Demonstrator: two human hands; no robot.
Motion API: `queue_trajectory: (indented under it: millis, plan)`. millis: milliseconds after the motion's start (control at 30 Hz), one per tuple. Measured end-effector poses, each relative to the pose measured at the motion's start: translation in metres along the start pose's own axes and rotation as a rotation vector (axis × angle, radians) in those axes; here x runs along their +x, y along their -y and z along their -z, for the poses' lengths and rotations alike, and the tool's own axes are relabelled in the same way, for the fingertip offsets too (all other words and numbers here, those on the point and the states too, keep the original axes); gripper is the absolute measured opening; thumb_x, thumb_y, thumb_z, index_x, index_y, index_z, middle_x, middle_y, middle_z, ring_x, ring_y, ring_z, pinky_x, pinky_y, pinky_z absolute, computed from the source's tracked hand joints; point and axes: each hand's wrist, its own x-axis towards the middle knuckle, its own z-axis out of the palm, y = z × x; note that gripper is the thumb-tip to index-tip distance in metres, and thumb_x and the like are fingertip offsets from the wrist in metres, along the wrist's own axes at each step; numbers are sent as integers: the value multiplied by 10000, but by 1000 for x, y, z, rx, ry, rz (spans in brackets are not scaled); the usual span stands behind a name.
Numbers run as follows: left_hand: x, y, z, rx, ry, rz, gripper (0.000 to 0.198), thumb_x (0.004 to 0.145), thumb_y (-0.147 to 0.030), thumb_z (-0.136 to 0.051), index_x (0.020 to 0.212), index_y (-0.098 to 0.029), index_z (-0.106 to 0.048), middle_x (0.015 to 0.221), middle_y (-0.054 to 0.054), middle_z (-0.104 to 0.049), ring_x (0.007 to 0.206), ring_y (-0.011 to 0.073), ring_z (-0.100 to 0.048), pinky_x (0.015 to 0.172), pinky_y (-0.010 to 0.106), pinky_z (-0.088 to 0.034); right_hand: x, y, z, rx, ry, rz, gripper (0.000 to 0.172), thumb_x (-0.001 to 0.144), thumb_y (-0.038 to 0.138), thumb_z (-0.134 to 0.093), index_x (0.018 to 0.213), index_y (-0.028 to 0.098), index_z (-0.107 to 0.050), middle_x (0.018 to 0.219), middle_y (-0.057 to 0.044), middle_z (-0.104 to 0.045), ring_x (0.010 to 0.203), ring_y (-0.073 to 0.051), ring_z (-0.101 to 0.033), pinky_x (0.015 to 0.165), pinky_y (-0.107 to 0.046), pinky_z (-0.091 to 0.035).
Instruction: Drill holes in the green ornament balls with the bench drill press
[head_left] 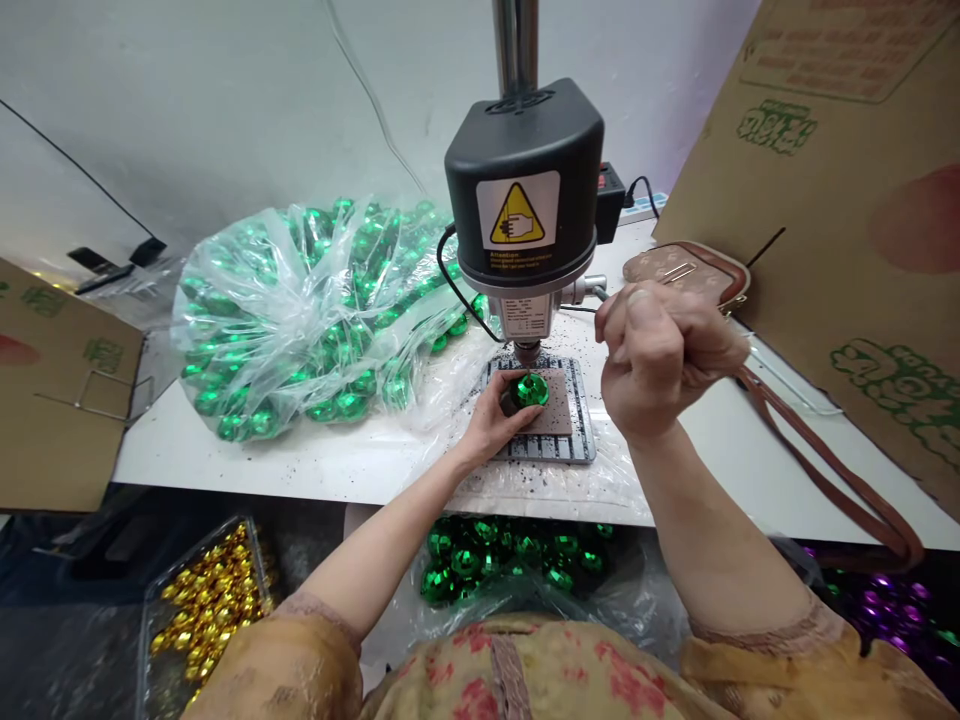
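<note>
My left hand (501, 412) is closed around a shiny green faceted ball (532, 390). It holds the ball over a brown board (559, 412) on the slotted metal base (583, 440), directly beneath the chuck (528, 352) of a small drill press (525, 190). The bit's tip is hard to make out against the ball. To the right of the machine, my right hand (660, 350) makes a fist around the drill press's feed lever (598, 288), whose end is hidden inside the fingers. Dark shavings lie around the base.
A clear plastic bag of green balls (300, 320) fills the table's left side. Cardboard boxes (847, 230) flank the table, with a brown purse (686, 272) at right. Below the edge are more green balls (517, 550), a tub of gold balls (214, 600) and purple balls (892, 605).
</note>
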Motion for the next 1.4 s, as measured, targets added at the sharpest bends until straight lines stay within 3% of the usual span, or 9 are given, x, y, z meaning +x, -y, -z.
queue_trajectory:
  millis: [767, 1067, 1200, 1267, 1400]
  plan:
    - [-2, -2, -1, -40, -3, 21, 555, 830, -510, -805, 1223, -212, -551, 1140, 89, -686, 1081, 256, -685, 957, 417, -569, -22, -6, 14, -3, 53, 121, 494, 882, 116, -581, 559, 181, -212, 504, 67, -253, 431, -38, -283, 442, -272, -354]
    - [0, -2, -2, -34, -37, 34, 510, 831, -468, -807, 1197, -208, -566, 1116, 83, -700, 1045, 239, -691, 923, 394, -567, 28, 11, -13, -1, -57, -193, 471, 917, 182, -651, 562, 214, -343, 465, 79, -300, 397, -63, -328, 407, -287, -241]
    - [-23, -22, 6, 119, -144, 3, 434, 862, -447, -770, 1182, -217, -589, 1112, 76, -697, 1022, 231, -679, 893, 376, -549, 37, 12, -17, 10, -47, -247, 469, 928, 241, -658, 570, 225, -356, 463, 81, -314, 391, -64, -328, 413, -281, -241]
    - [-46, -37, 12, 216, -40, -54, 436, 845, -463, -784, 1165, -224, -610, 1082, 72, -703, 991, 237, -675, 858, 371, -544, 37, 12, -17, -7, -49, -225, 487, 918, 308, -681, 570, 230, -351, 461, 76, -299, 394, -69, -316, 419, -292, -240]
    - [-84, -55, 27, 377, 382, -241, 500, 807, -586, -791, 1139, -237, -656, 1014, 75, -726, 971, 274, -661, 845, 398, -526, 35, 13, -17, -50, -57, -201, 521, 889, 368, -716, 561, 242, -332, 451, 58, -276, 393, -99, -295, 415, -341, -243]
